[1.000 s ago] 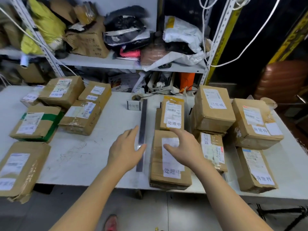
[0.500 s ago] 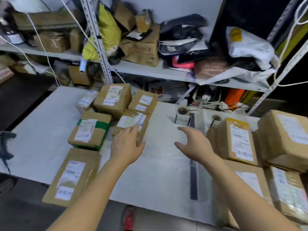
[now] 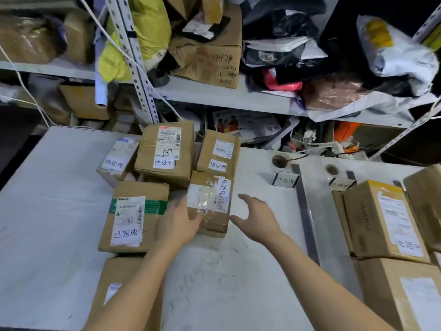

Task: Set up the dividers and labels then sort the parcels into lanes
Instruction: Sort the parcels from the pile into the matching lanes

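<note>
Green-taped parcel (image 3: 133,216) lies just left of the left hand (image 3: 177,222). Left hand: fingers nearly straight, laid against the near-left edge of the taped brown parcel (image 3: 212,201), not curled round it. Parcel sits flat on the table (image 3: 59,187) between both hands, long axis running away from the person, label text along that axis. Right hand (image 3: 259,220): fingers spread, holding nothing, just right of the parcel; contact not resolvable. Further right, divider strip (image 3: 306,218) runs roughly parallel.
</note>
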Available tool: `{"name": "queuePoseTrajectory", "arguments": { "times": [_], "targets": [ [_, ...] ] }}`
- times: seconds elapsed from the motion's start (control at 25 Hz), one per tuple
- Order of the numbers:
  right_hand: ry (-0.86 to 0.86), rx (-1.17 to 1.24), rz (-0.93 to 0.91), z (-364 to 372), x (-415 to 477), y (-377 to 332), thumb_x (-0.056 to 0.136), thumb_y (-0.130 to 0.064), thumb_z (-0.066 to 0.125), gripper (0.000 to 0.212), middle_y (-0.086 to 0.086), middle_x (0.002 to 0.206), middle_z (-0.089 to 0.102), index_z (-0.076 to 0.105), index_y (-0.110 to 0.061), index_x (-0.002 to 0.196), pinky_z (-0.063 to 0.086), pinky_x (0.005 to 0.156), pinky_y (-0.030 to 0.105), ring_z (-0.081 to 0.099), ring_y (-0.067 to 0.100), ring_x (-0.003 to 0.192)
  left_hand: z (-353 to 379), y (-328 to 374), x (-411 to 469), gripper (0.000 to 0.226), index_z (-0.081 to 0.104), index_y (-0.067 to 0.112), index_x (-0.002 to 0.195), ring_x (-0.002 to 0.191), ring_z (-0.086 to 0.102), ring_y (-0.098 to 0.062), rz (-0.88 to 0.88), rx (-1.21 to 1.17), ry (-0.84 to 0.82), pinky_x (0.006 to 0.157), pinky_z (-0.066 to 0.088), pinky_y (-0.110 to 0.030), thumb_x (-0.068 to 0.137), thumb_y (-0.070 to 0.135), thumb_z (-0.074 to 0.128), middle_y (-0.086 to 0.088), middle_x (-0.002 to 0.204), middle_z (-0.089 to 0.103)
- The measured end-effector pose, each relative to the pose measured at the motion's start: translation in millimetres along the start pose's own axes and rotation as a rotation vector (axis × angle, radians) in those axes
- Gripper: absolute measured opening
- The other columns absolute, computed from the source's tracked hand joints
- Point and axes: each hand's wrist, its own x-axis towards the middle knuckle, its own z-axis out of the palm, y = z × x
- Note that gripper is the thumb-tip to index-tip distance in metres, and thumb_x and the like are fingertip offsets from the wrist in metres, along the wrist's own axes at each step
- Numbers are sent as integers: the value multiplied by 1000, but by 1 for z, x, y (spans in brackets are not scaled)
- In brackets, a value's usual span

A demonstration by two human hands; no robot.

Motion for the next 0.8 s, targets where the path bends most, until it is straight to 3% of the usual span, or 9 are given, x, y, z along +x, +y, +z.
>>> {"name": "queuePoseTrajectory", "arguments": {
  "times": [0.12,0.24,0.4,0.52,0.64,0.8],
  "targets": [
    [-30,127,82,20,20,-11,88,-50,73,86,7,146,56,34,-18,157,47,104,36,54,25,132,14,-13,21,63,53,28,132,113,60,-20,-55,-109,-87,89,56,-44,82,67,59,3,122,62],
    [-57,192,116,31,29,-13,91,-38,71,78,4,140,62,32,-21,156,52,97,38,62,26,122,19,-16,28,59,53,27,130,111,62,-17,-106,-264,-121,92,55,-39,82,52,75,6,120,64],
    [8,391,141,38,26,-12,89,-21,75,67,-13,124,64,45,-24,148,50,85,13,65,17,114,23,-17,31,58,52,28,131,110,62,-16,-134,-315,-128,93,54,-37,82,43,80,8,120,65],
    [9,460,153,38,19,-7,85,-21,73,61,-13,129,68,54,-30,142,55,88,22,70,13,101,28,-9,22,58,53,31,131,110,63,-17,-145,-297,-118,94,55,-40,81,46,79,8,121,67],
    [0,464,158,27,5,7,83,-22,71,59,-23,116,69,56,-37,138,56,76,23,73,7,88,35,8,4,56,55,29,127,108,65,-19,-144,-260,-88,88,55,-36,80,50,78,7,119,70],
    [23,490,134,-1,-24,35,81,-23,70,53,-25,112,68,59,-40,130,59,81,30,73,7,88,46,49,-23,57,56,28,128,109,65,-19,-116,-241,-57,86,55,-35,81,49,78,6,121,70]
  ]
}}
